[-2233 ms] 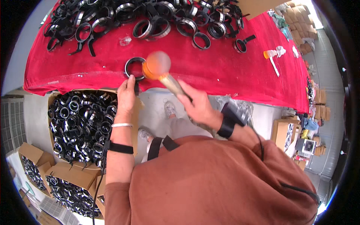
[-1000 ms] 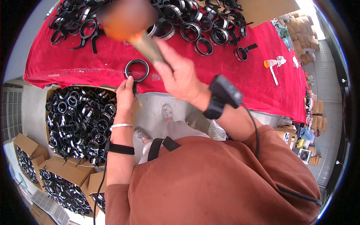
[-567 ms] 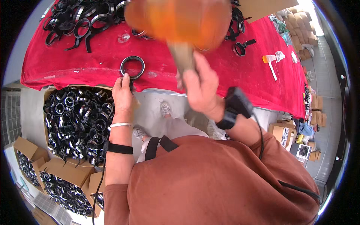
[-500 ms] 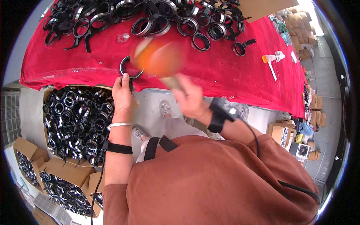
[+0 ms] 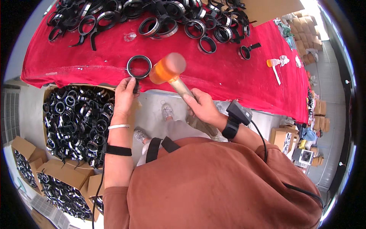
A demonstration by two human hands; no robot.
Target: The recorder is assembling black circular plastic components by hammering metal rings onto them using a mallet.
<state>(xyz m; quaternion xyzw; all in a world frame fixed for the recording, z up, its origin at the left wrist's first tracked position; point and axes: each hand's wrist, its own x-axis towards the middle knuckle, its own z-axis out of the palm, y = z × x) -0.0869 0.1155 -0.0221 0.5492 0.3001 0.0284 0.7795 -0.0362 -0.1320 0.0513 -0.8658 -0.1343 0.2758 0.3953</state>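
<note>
Between the thumb and fingers of my left hand [image 5: 125, 95] is the short black handle of a ring-shaped part [image 5: 129, 72], black with a silver band. Its ring rests at the near edge of the red cloth [image 5: 103, 55]. My right hand [image 5: 204, 108] is wrapped round the pale handle of a mallet [image 5: 162, 74] with a translucent orange head. The mallet head is just right of the ring, tilted and apart from it, slightly blurred.
Many similar black rings with handles [image 5: 167, 26] are heaped along the table's far side. A cardboard box [image 5: 45, 110] full of such rings stands below left, with more filled boxes [image 5: 66, 175] behind it. An orange-capped bottle [image 5: 271, 63] lies at the right.
The mallet, strongly blurred before, is now clearer, its head lower and slightly right. My right hand has shifted right and down. The ring in my left hand has turned flatter to view.
</note>
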